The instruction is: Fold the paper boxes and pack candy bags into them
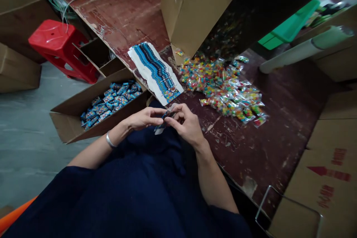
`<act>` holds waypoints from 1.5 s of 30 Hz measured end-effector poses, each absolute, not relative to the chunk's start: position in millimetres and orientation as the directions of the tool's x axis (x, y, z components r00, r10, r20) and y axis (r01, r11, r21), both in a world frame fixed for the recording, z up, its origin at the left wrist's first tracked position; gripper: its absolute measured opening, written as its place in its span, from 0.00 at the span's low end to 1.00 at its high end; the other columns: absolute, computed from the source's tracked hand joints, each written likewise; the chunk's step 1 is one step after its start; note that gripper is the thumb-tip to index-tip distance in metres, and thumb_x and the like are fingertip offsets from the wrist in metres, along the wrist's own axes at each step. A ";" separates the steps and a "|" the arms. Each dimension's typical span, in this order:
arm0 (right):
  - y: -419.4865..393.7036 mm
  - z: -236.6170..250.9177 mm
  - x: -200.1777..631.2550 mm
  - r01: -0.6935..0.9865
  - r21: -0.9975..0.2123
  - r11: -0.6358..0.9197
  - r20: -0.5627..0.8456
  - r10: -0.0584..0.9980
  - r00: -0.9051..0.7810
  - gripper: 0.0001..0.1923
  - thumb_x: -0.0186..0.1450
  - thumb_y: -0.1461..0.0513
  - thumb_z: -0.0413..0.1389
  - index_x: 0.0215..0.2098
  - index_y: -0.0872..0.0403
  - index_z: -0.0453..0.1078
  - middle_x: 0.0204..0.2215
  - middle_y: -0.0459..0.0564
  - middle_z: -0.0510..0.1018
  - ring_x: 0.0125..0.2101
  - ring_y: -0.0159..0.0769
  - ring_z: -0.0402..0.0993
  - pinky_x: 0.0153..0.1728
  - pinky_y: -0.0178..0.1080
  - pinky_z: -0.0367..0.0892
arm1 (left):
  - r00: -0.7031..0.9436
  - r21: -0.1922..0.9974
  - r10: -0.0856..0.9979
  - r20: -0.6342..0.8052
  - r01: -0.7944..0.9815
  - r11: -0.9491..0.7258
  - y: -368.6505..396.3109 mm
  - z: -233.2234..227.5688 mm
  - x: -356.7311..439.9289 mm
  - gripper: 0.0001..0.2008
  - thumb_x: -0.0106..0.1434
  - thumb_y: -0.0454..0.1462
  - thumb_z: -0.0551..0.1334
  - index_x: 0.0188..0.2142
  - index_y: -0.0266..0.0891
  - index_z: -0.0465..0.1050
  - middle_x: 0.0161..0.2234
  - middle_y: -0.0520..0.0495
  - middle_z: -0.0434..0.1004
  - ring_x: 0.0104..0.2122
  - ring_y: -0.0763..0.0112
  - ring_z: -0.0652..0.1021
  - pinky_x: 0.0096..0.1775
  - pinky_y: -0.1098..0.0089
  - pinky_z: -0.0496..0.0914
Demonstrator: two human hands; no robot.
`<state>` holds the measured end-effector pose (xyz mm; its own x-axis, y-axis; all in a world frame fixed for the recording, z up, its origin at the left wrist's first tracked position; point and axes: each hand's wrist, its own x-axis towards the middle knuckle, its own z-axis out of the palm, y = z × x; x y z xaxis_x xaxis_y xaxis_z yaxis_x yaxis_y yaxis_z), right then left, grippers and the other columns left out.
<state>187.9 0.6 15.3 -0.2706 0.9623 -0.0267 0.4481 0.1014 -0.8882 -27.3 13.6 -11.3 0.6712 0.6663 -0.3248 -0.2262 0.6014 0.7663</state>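
Left hand [143, 118] and right hand [185, 122] meet above the lap at the worktop [251, 148] edge — fingers of both pinching one small packet [164, 121]. Packet's long axis slants — upper end toward the candy pile [225, 89], lower white end toward the person's body.

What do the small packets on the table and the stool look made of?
Packets: seemingly clear glossy plastic film, since it glints and coloured pieces show through. Stool: likely moulded red plastic, smooth with shiny highlights.

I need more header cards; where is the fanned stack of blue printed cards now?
The fanned stack of blue printed cards lies at the table edge, between the candy packet pile and the open carton.
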 end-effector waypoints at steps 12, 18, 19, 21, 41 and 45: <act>-16.0 -3.0 190.8 0.134 -0.991 0.006 0.016 0.997 0.071 0.23 0.59 0.50 0.71 0.48 0.49 0.74 0.40 0.49 0.83 0.38 0.38 0.81 0.38 0.38 0.77 | 0.387 0.847 0.878 -0.282 -0.329 0.418 3.0 -19.7 5.5 0.22 0.54 0.47 0.78 0.42 0.35 0.83 0.36 0.46 0.84 0.34 0.70 0.80 0.40 0.70 0.74; -26.5 -17.1 169.5 0.076 -0.996 -0.044 -0.027 0.978 0.206 0.14 0.65 0.50 0.65 0.39 0.51 0.75 0.33 0.48 0.83 0.31 0.37 0.79 0.35 0.39 0.77 | 0.139 0.911 0.966 -0.220 -0.324 0.254 -3.8 -27.4 24.2 0.20 0.54 0.47 0.77 0.37 0.35 0.78 0.33 0.49 0.81 0.32 0.71 0.79 0.40 0.69 0.76; -25.8 -18.0 167.5 0.080 -0.996 -0.029 -0.010 0.973 0.232 0.14 0.65 0.50 0.65 0.40 0.51 0.75 0.33 0.48 0.83 0.31 0.37 0.79 0.36 0.39 0.77 | 0.095 0.928 0.976 -0.196 -0.303 0.216 -5.3 -28.0 25.7 0.21 0.55 0.47 0.76 0.40 0.36 0.77 0.33 0.49 0.80 0.32 0.71 0.79 0.40 0.69 0.76; -23.5 -20.2 165.4 0.094 -0.995 0.017 0.041 0.964 0.262 0.17 0.65 0.51 0.65 0.47 0.50 0.75 0.35 0.48 0.83 0.34 0.37 0.80 0.38 0.40 0.77 | 0.022 0.960 0.991 -0.129 -0.249 0.131 -8.1 -27.9 26.7 0.25 0.56 0.45 0.75 0.50 0.39 0.74 0.35 0.50 0.79 0.34 0.70 0.80 0.40 0.69 0.77; -18.0 -23.2 171.7 0.187 -0.963 0.196 0.235 0.947 0.218 0.10 0.69 0.53 0.62 0.39 0.49 0.71 0.44 0.53 0.82 0.43 0.42 0.82 0.45 0.45 0.77 | 0.297 0.977 0.954 -0.047 -0.183 0.106 -1.8 -14.2 10.8 0.17 0.61 0.39 0.71 0.47 0.38 0.74 0.43 0.44 0.79 0.43 0.66 0.79 0.44 0.70 0.75; -13.0 -12.8 171.2 0.040 -0.984 0.173 0.178 0.961 0.213 0.14 0.65 0.51 0.67 0.41 0.49 0.70 0.35 0.48 0.81 0.37 0.38 0.81 0.44 0.42 0.77 | 0.276 0.939 0.952 -0.133 -0.272 0.210 -0.4 -10.6 11.5 0.25 0.58 0.39 0.74 0.49 0.41 0.65 0.38 0.50 0.77 0.33 0.74 0.79 0.36 0.75 0.74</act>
<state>171.2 -13.0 -12.8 0.2132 0.9607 0.1776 0.0403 0.1730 -0.9841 11.5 -0.4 -10.6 0.2764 0.9518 -0.1328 -0.2719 0.2100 0.9391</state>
